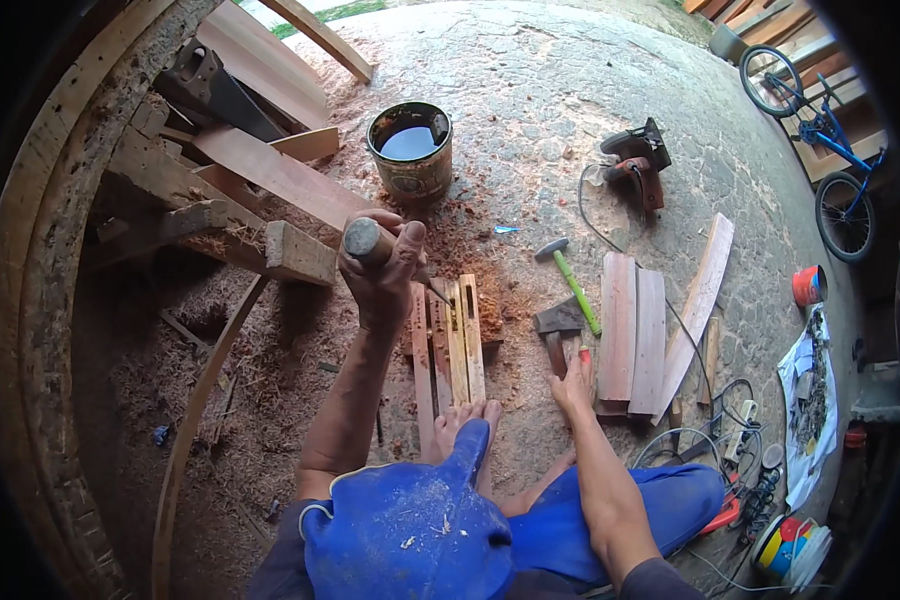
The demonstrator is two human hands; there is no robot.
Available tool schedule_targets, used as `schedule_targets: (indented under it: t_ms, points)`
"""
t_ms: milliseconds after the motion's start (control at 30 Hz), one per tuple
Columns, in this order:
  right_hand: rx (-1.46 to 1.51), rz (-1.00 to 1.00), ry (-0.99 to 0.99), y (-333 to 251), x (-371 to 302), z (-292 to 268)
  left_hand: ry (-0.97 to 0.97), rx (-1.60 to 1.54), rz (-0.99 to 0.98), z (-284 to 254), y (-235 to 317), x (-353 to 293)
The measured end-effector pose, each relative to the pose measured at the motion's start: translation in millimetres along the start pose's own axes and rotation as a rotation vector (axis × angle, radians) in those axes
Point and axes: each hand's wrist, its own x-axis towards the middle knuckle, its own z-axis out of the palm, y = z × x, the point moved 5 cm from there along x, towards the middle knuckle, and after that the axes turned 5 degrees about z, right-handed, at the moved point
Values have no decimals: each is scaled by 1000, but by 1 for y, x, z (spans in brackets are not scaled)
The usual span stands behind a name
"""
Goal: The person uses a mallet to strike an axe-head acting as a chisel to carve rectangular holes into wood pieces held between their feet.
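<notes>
My left hand (382, 275) is closed round the thick handle of a chisel (369, 243), whose round grey butt faces up. Its thin blade slants down to narrow wooden strips (457, 335) with slots cut in them. My bare foot (460, 420) presses on the near ends of these strips. Lower right of them, my right hand (573, 388) is closed at the wooden handle of a hatchet (558, 318) with a dark head. A small red piece shows at its fingertips; its kind is unclear. Just beyond lies a hammer (576, 288) with a green handle.
A bucket of dark liquid (410, 165) stands ahead. Curved boards (632, 330) lie right, near cables (730, 440) and a circular saw (638, 165). A handsaw (215, 95) rests among timber at left. Wood shavings cover the ground. A blue bicycle (830, 135) stands far right.
</notes>
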Motion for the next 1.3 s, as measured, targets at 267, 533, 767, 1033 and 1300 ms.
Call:
schedule_targets:
  t_ms: [267,533,767,1033,1300]
  points:
    - [-7,141,-173,-10,18,13,-34,56,-34,-6,-16,-18]
    - [569,228,-365,-57,6,-45,-91,73,-23,-4,-18,-22]
    - [1242,197,-371,-75,2,-65,-119,98,-20,6,-21,-18]
    - [1262,154,-443,-99,-12,-102,-124,113,-29,5,-28,-22]
    - [1219,114,-442,-102,-15,-105,-113,45,-50,5,-31,-18]
